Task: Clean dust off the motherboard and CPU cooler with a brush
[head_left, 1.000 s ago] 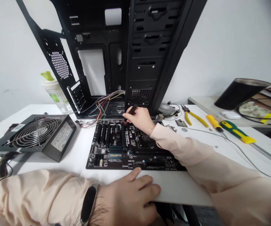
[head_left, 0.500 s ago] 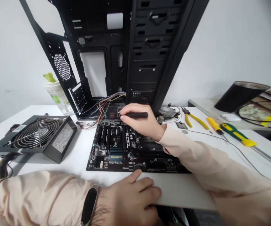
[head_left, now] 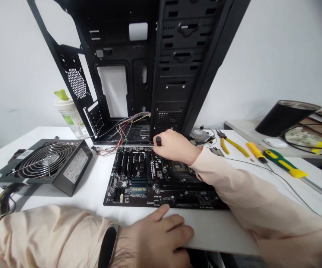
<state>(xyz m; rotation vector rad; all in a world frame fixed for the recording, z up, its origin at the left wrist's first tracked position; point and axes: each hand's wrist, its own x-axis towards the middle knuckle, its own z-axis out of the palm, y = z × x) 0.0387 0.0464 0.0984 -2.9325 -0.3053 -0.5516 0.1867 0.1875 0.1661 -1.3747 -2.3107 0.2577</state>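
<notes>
A black motherboard [head_left: 138,175] lies flat on the white table [head_left: 135,217]. Over its far edge, my right hand [head_left: 174,146] is closed round a small black stick-like object [head_left: 158,141], seen nearly end-on; its other end is hidden. My left hand [head_left: 159,238] rests at the table's front edge, fingers apart and nothing in them, the thumb by the board's near edge. Behind the board stands an open black computer case [head_left: 141,74], with thin coloured wires [head_left: 123,128] hanging from inside it.
At the left are a power supply [head_left: 74,163] and a bottle [head_left: 70,117]. Right of the case lie a cooler [head_left: 201,136], yellow-handled pliers [head_left: 235,145], a yellow screwdriver [head_left: 254,150] and a green one [head_left: 284,162]. A black cylinder [head_left: 286,117] stands farther right.
My right hand has shifted slightly right and turned, so the black object points toward the camera rather than sideways. My left hand keeps its place by the board; the view has shifted a little.
</notes>
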